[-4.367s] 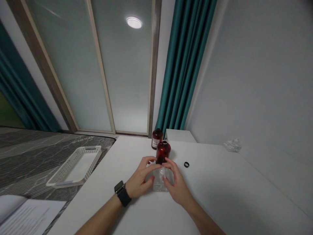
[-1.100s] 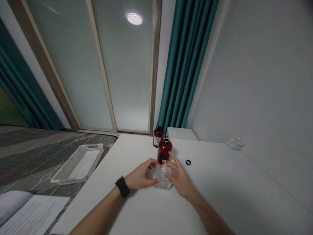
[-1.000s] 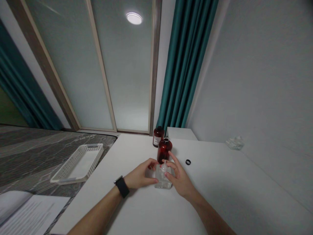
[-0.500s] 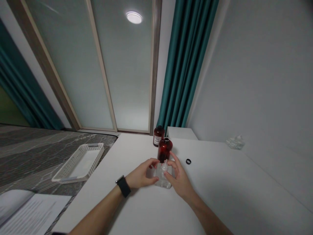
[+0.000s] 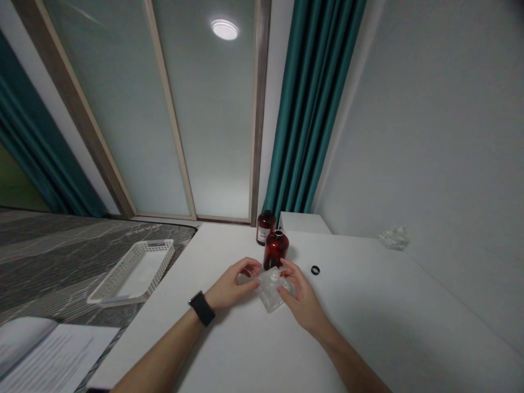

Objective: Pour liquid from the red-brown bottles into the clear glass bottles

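In front of me is a clear, roughly square object (image 5: 269, 299), perhaps a glass piece or plastic pouch, with a rounded clear knob on it. My right hand (image 5: 301, 297) has its thumb and fingers about the right corner of the clear object. My left hand (image 5: 231, 286) is at its left corner, thumb tip close to or touching the edge, fingers apart and curved. Just behind the hands stands an uncapped red-brown glass bottle (image 5: 275, 250). A black ring (image 5: 315, 270) lies to the right on the white table (image 5: 368, 305).
Further back stands a second, labelled red-brown bottle (image 5: 264, 233), beside a white box (image 5: 305, 222). A crumpled-looking clear item (image 5: 394, 238) lies by the wall. Lower at the left are a white perforated basket (image 5: 137, 270) and an open book (image 5: 61, 355).
The clear object has turned, so a corner now points toward me. My left hand has shifted slightly left and up; the right fingers have closed in around the object's corner.
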The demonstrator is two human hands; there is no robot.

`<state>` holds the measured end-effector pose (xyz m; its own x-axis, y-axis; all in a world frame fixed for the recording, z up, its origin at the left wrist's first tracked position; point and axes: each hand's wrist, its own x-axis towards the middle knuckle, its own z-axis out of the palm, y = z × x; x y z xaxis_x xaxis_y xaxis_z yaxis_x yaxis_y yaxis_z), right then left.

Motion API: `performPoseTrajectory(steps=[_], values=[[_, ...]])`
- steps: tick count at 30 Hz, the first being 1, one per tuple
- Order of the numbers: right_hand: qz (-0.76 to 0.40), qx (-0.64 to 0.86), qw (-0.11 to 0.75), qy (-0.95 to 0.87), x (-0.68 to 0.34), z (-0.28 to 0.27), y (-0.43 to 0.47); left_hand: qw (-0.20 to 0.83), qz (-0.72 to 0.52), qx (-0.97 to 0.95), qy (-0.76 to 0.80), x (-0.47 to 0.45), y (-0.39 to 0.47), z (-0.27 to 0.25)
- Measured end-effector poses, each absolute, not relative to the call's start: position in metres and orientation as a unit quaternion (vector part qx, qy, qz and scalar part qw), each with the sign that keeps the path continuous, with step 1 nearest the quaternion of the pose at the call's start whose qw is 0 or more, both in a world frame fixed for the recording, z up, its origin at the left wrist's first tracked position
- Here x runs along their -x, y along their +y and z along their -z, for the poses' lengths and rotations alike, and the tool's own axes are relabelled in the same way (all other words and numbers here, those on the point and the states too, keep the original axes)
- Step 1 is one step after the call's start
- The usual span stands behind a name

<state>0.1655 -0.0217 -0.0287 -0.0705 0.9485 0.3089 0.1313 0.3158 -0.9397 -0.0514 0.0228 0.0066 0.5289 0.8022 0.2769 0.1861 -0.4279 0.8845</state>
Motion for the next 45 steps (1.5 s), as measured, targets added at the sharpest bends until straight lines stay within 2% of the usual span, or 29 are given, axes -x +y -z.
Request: performPoseTrajectory(steps=[9, 15, 22, 27, 37, 40, 45], values=[[-0.410, 0.424, 0.539, -0.601, -0.161, 0.029, -0.022, 0.371, -0.358, -0.791, 0.331, 0.030, 0.007, 0.009], [-0.353, 0.429, 0.544, -0.628, -0.164, 0.031, -0.022, 0.397, -0.322, -0.815, 0.272, 0.045, 0.018, 0.005], [-0.353, 0.429, 0.515, -0.653, -0.162, 0.028, -0.028, 0.360, -0.341, -0.793, 0.353, 0.056, 0.024, -0.008], [-0.353, 0.406, 0.518, -0.665, -0.159, 0.026, -0.030, 0.346, -0.290, -0.845, 0.288, 0.048, 0.013, -0.010], [-0.293, 0.472, 0.533, -0.638, -0.149, 0.026, -0.033, 0.302, -0.284, -0.852, 0.319, 0.032, 0.004, 0.000], [-0.261, 0.496, 0.542, -0.627, -0.145, 0.026, -0.034, 0.322, -0.288, -0.846, 0.312, 0.035, 0.007, 0.002], [-0.272, 0.487, 0.526, -0.642, -0.147, 0.025, -0.034, 0.385, -0.280, -0.818, 0.323, 0.044, 0.013, -0.004]])
